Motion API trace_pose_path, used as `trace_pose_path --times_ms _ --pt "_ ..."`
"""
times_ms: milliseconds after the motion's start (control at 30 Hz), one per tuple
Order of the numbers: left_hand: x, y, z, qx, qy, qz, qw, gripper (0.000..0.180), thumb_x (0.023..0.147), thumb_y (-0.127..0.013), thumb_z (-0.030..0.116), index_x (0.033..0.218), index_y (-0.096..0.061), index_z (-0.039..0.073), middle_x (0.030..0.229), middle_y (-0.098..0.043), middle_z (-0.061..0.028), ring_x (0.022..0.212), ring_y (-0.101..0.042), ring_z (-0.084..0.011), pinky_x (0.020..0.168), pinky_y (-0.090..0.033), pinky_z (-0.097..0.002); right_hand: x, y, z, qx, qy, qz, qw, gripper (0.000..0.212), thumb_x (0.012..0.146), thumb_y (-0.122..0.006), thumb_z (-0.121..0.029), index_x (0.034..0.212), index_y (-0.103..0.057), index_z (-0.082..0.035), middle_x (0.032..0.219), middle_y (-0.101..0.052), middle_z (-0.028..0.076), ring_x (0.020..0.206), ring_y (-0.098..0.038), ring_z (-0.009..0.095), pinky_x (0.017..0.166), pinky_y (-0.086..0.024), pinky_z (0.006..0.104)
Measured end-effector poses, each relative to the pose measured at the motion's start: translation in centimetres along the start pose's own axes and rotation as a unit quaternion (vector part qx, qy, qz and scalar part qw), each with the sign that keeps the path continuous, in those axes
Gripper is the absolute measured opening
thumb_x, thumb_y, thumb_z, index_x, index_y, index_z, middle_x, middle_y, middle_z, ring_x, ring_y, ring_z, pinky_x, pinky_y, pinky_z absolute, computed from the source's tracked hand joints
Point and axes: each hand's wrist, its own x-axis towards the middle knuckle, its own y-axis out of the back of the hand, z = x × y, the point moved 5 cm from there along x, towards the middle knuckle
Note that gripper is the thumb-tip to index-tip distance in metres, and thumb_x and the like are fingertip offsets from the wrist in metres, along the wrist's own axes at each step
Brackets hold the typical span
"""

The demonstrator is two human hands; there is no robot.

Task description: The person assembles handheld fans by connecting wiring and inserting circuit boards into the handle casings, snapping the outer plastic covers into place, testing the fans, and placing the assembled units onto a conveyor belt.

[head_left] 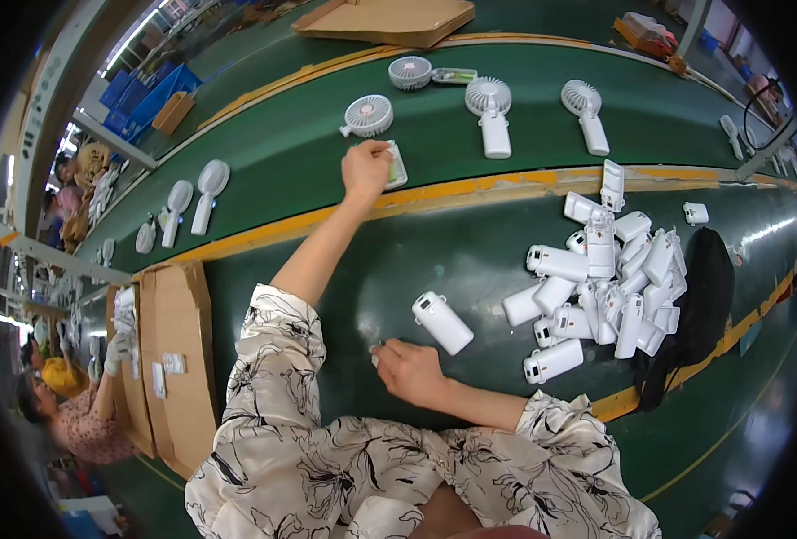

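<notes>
My left hand reaches over the green conveyor belt, its fingers closed at the edge of a white fan handle with a greenish inside. Just beyond it lies a round white fan head; whether the two are joined is hidden. My right hand rests low over the dark green worktable, with thumb and fingers pinched together. A tiny pale bit shows at its fingertips, too small to name. Beside that hand a white handle casing lies alone on the tabletop.
Several white casings are heaped on the right, next to a black cloth. Handheld fans lie along the belt. A yellow-edged rail separates belt and table. An open cardboard box stands left, near a person with a gloved hand.
</notes>
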Motion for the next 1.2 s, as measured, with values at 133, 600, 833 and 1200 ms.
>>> trace_pose_path --times_ms 133,600,833,1200 --pt "0.2 2.8 -1.5 0.217 0.087 -0.021 0.972 0.025 0.071 -0.061 0.029 0.08 -0.067 0.007 0.084 -0.064 -0.0159 0.081 -0.061 -0.0319 0.072 -0.049 -0.0408 0.3 0.0 0.5 -0.011 -0.004 -0.006 1.0 0.011 0.07 -0.059 -0.006 0.08 -0.057 -0.002 0.068 -0.054 0.008 0.057 -0.058 0.022 0.046 -0.045 0.0314" --pt "0.5 -2.9 0.4 0.123 0.171 -0.053 0.976 0.029 0.065 -0.065 0.025 0.082 -0.063 0.001 0.089 -0.064 -0.0154 0.083 -0.062 -0.0279 0.07 -0.05 -0.037 0.2 7.3 4.9 -0.198 -0.163 0.15 0.955 0.016 0.071 -0.059 -0.009 0.086 -0.06 -0.002 0.074 -0.056 0.012 0.064 -0.057 0.028 0.053 -0.046 0.0373" --pt "-4.8 0.3 1.8 -0.351 0.28 -0.235 0.862 0.018 0.08 -0.048 0.006 0.095 -0.053 -0.003 0.079 -0.062 -0.0141 0.066 -0.062 -0.023 0.053 -0.052 -0.0358 0.8 8.0 5.9 -0.207 -0.184 0.132 0.952 0.018 0.069 -0.06 -0.009 0.086 -0.061 -0.001 0.076 -0.057 0.013 0.067 -0.057 0.029 0.057 -0.046 0.0378" --pt "-23.5 4.2 2.2 -0.488 0.398 -0.32 0.707 0.025 0.084 -0.048 0.01 0.106 -0.047 -0.001 0.096 -0.059 -0.0182 0.08 -0.063 -0.0265 0.062 -0.054 -0.0377 4.4 8.6 6.9 -0.203 -0.267 0.088 0.938 0.032 0.076 -0.056 -0.018 0.102 -0.055 0.001 0.093 -0.058 0.02 0.08 -0.057 0.035 0.069 -0.046 0.0402"
